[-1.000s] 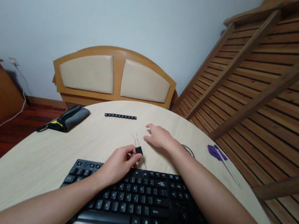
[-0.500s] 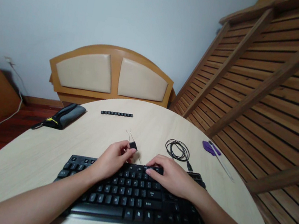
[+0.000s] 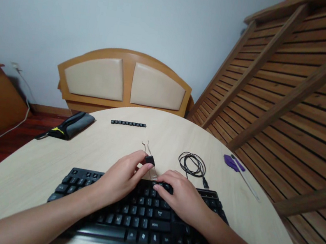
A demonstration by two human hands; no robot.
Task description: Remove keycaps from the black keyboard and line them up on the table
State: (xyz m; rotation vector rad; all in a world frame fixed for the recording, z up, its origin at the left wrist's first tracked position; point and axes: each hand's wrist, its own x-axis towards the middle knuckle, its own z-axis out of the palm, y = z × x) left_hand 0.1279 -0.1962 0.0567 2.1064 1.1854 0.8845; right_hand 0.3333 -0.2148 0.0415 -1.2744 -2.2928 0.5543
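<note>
My left hand (image 3: 124, 174) pinches the small black body of a wire keycap puller (image 3: 150, 160) between thumb and fingers. One pair of its wires points up and away; the other slants down to the back row of a black keyboard (image 3: 101, 230). My right hand (image 3: 180, 193) rests over the keyboard's back edge, thumb on the upper keys and curled fingers at the far side, close to the puller's lower wire ends. Whether those wires hook a keycap cannot be made out. Gaps show in the top row at the left, where caps are off.
A line of loose keycaps (image 3: 128, 123) lies farther back. A coiled black cable (image 3: 192, 164) sits behind the keyboard. On the right are a purple cloth (image 3: 231, 162) and a thin stick-like brush (image 3: 245, 178); at the left edge, a dark pouch (image 3: 71, 125).
The keycap puller has shifted right with my left hand, its wires now nearer my right fingers. My right hand has moved slightly left. The view has turned a little.
</note>
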